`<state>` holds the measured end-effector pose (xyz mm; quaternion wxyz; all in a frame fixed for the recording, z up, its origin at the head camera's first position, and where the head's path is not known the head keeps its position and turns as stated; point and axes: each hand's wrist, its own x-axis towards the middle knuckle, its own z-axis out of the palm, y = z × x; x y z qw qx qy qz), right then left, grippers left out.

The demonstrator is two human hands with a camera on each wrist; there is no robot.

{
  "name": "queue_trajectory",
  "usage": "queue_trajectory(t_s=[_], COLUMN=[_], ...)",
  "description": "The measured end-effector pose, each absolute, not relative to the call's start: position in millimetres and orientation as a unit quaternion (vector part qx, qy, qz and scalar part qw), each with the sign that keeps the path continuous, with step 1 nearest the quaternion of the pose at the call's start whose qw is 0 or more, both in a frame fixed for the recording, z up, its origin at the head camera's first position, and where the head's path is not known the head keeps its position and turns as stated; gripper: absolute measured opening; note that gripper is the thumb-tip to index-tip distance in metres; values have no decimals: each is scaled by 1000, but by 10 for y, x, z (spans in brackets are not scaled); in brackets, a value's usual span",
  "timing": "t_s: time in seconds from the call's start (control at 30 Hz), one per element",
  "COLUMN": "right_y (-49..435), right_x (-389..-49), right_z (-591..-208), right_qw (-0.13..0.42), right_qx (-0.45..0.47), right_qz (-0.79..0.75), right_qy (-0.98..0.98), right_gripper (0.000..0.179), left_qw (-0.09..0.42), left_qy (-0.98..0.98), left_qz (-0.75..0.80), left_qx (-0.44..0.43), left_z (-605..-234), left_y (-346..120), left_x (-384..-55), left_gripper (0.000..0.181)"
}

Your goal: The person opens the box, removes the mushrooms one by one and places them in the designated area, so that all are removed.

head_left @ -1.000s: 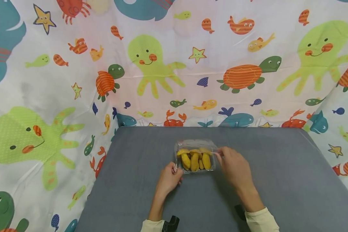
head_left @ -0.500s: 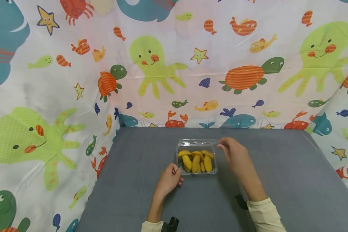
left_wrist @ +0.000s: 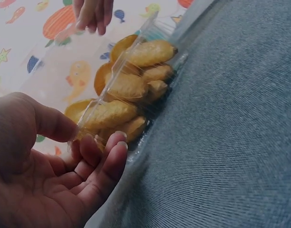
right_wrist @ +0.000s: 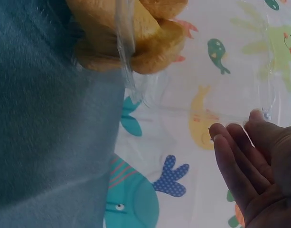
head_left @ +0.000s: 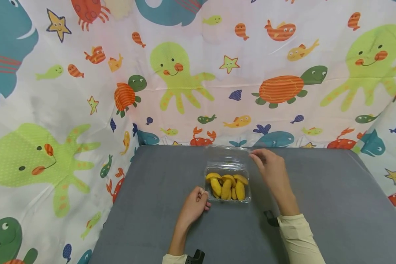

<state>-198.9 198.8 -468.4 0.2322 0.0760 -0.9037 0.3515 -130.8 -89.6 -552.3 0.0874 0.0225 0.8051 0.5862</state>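
Observation:
A clear plastic clamshell box (head_left: pixel 249 196) lies on the table with several yellow mushrooms (head_left: pixel 226 187) inside. Its see-through lid (head_left: pixel 226 152) stands raised at the back. My right hand (head_left: pixel 273 174) pinches the lid's right corner between thumb and fingers, up in the air. In the right wrist view the lid's edge (right_wrist: pixel 269 71) runs to that thumb. My left hand (head_left: pixel 193 207) pinches the box's left front corner; in the left wrist view its thumb and fingers meet at the box's edge, beside the mushrooms (left_wrist: pixel 107 114), which lie side by side.
A grey cloth covers the table (head_left: pixel 151 183). Behind and along the sides hangs a white curtain (head_left: pixel 198 99) printed with sea animals. Dark straps with wrist cameras (head_left: pixel 195 256) sit at both cuffs.
My right hand has lifted the lid up and back, away from the mushrooms, so the box now stands uncovered. The left hand has stayed at the left front corner.

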Motion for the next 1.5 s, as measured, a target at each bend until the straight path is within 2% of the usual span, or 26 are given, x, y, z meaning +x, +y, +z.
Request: queue_trajectory(t_s=[0.2,0.43,0.57,0.9,1.5], right_y=[1984,1960,1934,1922,1937], right_x=[-2063,-2136,-2153,-2229,-2287], right_z=[-4742,-4825,-4899,-5066,-5199], right_qw=[214,192,182,181,110], right_qx=[40,38,32,12,-5], right_qz=[377,377,379,377,406], right_qy=[-900,-905,-906,-909,-907], right_gripper=[23,25,24,22,26], left_qw=[67,-2,-23,-24,-10], left_qy=[814,849,835,808,802], left_qz=[577,528,549,588,597], left_qx=[22,30,30,23,21], left_z=[-5549,-5592,-5613,-5645,-5668], left_y=[-882,-865,-834,-809,-824], left_x=[-1314,-1326,-1324,-1325,-1316], left_gripper=[18,22,21,21,22])
